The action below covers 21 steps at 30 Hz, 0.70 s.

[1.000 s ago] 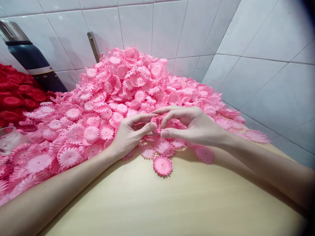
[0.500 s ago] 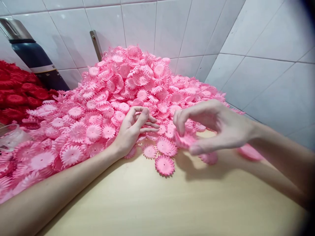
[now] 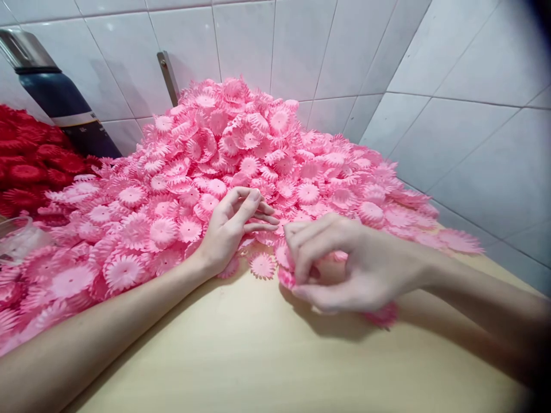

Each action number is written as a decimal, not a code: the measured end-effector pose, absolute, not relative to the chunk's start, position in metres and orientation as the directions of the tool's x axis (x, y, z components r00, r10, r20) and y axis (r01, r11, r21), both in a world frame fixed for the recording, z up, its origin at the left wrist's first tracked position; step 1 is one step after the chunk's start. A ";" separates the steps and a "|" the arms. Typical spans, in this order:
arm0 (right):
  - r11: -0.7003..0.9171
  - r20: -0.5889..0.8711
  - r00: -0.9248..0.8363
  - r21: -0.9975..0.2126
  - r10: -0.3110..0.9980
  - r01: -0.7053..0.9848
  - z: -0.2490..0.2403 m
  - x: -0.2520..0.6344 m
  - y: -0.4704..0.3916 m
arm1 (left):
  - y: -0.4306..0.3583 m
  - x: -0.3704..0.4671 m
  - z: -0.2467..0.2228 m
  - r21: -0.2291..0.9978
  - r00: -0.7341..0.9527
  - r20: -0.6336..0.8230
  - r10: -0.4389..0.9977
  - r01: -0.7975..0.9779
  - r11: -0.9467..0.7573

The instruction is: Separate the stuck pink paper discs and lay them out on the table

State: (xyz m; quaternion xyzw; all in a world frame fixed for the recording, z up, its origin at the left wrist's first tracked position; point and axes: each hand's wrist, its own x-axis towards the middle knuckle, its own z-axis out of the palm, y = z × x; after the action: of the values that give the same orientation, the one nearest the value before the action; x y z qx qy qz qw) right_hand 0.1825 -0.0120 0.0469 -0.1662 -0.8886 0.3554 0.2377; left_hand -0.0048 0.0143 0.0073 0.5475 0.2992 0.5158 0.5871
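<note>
My left hand point(image 3: 230, 226) rests at the front edge of a heap of pink fringed flower discs point(image 3: 232, 137). Its thumb lies close to the bent index finger, the other fingers are stretched out and nothing shows in it. Slightly blurred, my right hand point(image 3: 344, 264) reaches over the tabletop point(image 3: 241, 355) with thumb and fingertips closed at a darker pink flower disc point(image 3: 286, 279), whose rest is hidden. Just left of it, a loose pink disc point(image 3: 262, 265) lies flat. Another pink disc point(image 3: 384, 315) shows partly beneath my right wrist.
A dark blue bottle point(image 3: 71, 103) with a metal cap leans at the far left, beside a red heap point(image 3: 28, 166) of similar pieces. A clear plastic container point(image 3: 19, 244) sits below. White tiled walls point(image 3: 301, 40) close off the back and right.
My right hand has moved down and left, and its fingers have closed in on the disc at the table's front. Discs at the right lie differently. My left hand has stayed still.
</note>
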 end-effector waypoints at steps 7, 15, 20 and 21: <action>0.551 0.468 -0.359 -0.816 0.807 0.174 0.041 0.189 0.003 | 0.010 -0.005 0.008 0.943 0.266 0.310 0.913 -0.208 -0.260; 0.471 0.357 -0.419 -0.857 0.835 0.208 0.036 0.184 0.000 | 0.007 -0.007 0.006 0.954 0.348 0.295 0.890 -0.058 -0.294; 0.428 0.349 -0.328 -0.878 0.878 0.212 0.035 0.188 0.005 | 0.007 -0.007 0.005 0.931 0.342 0.334 0.878 0.029 -0.365; 0.416 0.337 -0.328 -0.885 0.882 0.209 0.035 0.189 0.006 | 0.007 -0.007 0.005 0.929 0.335 0.338 0.880 0.032 -0.369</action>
State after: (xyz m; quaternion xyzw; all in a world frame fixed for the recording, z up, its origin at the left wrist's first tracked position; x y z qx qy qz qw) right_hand 0.1886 0.0062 0.0350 -0.3798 -0.7184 0.3844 0.4380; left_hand -0.0071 0.0073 0.0049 0.6809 0.3346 0.4699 0.4512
